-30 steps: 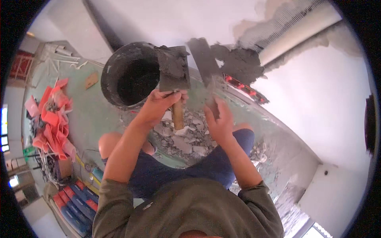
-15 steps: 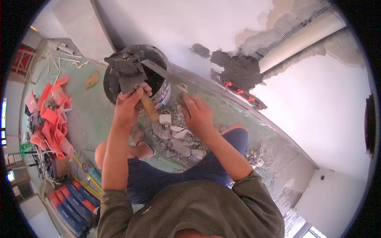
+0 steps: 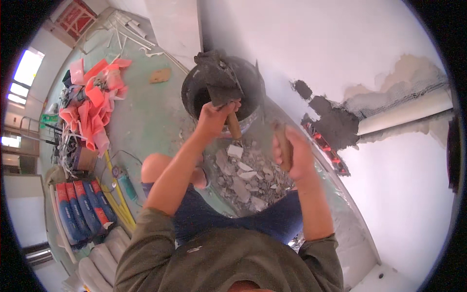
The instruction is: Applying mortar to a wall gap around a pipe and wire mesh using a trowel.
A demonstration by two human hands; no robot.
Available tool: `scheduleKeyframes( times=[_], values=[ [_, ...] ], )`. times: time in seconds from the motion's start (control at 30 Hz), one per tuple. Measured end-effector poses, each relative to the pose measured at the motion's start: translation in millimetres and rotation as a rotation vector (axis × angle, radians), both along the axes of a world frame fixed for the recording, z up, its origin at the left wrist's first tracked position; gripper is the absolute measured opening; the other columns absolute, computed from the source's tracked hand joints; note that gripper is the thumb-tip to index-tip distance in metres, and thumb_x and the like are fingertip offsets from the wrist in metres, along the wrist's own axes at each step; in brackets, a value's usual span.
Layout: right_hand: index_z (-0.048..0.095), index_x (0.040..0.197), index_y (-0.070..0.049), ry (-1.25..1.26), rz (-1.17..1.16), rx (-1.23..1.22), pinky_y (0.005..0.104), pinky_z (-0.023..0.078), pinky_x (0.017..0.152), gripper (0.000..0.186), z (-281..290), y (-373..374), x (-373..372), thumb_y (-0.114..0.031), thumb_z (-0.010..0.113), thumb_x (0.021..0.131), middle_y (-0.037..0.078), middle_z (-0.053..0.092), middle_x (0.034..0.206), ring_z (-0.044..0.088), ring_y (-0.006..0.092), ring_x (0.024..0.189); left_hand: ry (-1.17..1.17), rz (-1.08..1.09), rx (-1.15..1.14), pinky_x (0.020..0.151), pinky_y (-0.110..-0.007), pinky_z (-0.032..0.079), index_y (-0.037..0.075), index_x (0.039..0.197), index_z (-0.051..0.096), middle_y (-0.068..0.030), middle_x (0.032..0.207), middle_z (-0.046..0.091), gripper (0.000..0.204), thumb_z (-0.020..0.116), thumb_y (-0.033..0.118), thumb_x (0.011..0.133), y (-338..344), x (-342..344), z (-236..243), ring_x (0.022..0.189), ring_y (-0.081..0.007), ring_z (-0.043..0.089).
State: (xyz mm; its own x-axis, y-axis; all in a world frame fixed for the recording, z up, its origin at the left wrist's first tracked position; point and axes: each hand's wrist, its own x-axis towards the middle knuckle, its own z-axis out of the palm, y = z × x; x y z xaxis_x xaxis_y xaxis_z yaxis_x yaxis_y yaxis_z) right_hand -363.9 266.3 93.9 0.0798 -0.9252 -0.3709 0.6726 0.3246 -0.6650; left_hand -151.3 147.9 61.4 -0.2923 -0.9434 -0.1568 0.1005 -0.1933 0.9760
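My left hand (image 3: 213, 118) is closed on a wooden-handled trowel (image 3: 226, 95) and holds it above a black bucket (image 3: 190, 87). A lump of dark grey wet mortar (image 3: 214, 61) sits on its flat blade. To the right, my right hand (image 3: 300, 153) is wrapped around the brown handle of a second trowel (image 3: 283, 146); its blade is blurred and hard to make out. Right of this hand, a dark patch of mortar (image 3: 335, 121) covers part of the white wall (image 3: 379, 44), beside a white pipe (image 3: 406, 116) with mesh along it.
Broken rubble (image 3: 248, 180) lies on the floor between my legs. Against the wall leans a red and black strip-shaped thing (image 3: 327, 148). Crumpled pink sheeting (image 3: 90, 112), red and blue packages (image 3: 80, 209) and a teal power tool (image 3: 127, 187) lie to the left.
My view has swung, so the scene sits farther right. My right hand has drawn its trowel away from the bucket and turned the handle upright. The loaded trowel stays over the bucket.
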Motion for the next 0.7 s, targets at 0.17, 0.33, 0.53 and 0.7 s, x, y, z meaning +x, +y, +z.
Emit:
scheduleKeyframes(
  times=[0.17, 0.33, 0.53, 0.7],
  values=[
    [0.048, 0.110, -0.008, -0.356, 0.038, 0.133, 0.0239, 0.035, 0.042, 0.032, 0.9, 3.8, 34.4, -0.037, 0.044, 0.097, 0.003, 0.048, 0.072, 0.044, 0.0111, 0.053, -0.065, 0.092, -0.267, 0.083, -0.028, 0.047, 0.004, 0.107, 0.063, -0.0040, 0.098, 0.067, 0.019, 0.057, 0.014, 0.092, -6.5, -3.6, -21.5, 0.092, -0.0130, 0.060],
    [0.047, 0.107, -0.007, -0.306, -0.023, 0.115, 0.0253, 0.037, 0.044, 0.031, -1.7, -4.8, 58.6, -0.036, 0.042, 0.098, 0.004, 0.048, 0.073, 0.045, 0.0124, 0.054, -0.112, 0.206, -0.313, 0.080, -0.028, 0.046, 0.003, 0.103, 0.064, -0.0044, 0.096, 0.067, 0.018, 0.058, 0.016, 0.092, -0.6, -13.1, -18.9, 0.089, -0.0110, 0.059],
    [0.048, 0.106, -0.005, -0.252, 0.034, 0.104, 0.0256, 0.037, 0.044, 0.032, -2.6, -11.6, 65.0, -0.035, 0.041, 0.099, 0.003, 0.049, 0.073, 0.045, 0.0120, 0.054, -0.454, 0.272, -0.748, 0.079, -0.035, 0.046, 0.002, 0.093, 0.063, -0.0151, 0.093, 0.064, 0.013, 0.060, 0.004, 0.080, -6.6, -7.2, -42.7, 0.091, -0.0327, 0.059],
    [0.048, 0.107, -0.004, -0.401, 0.148, 0.091, 0.0235, 0.035, 0.042, 0.036, -17.0, -28.7, 67.2, -0.038, 0.039, 0.099, 0.002, 0.047, 0.071, 0.042, 0.0092, 0.054, -0.803, 0.202, -0.977, 0.083, -0.041, 0.046, -0.001, 0.087, 0.062, -0.0157, 0.098, 0.062, 0.018, 0.059, 0.002, 0.069, -16.4, 4.3, -32.3, 0.097, -0.0375, 0.054]
  ],
)
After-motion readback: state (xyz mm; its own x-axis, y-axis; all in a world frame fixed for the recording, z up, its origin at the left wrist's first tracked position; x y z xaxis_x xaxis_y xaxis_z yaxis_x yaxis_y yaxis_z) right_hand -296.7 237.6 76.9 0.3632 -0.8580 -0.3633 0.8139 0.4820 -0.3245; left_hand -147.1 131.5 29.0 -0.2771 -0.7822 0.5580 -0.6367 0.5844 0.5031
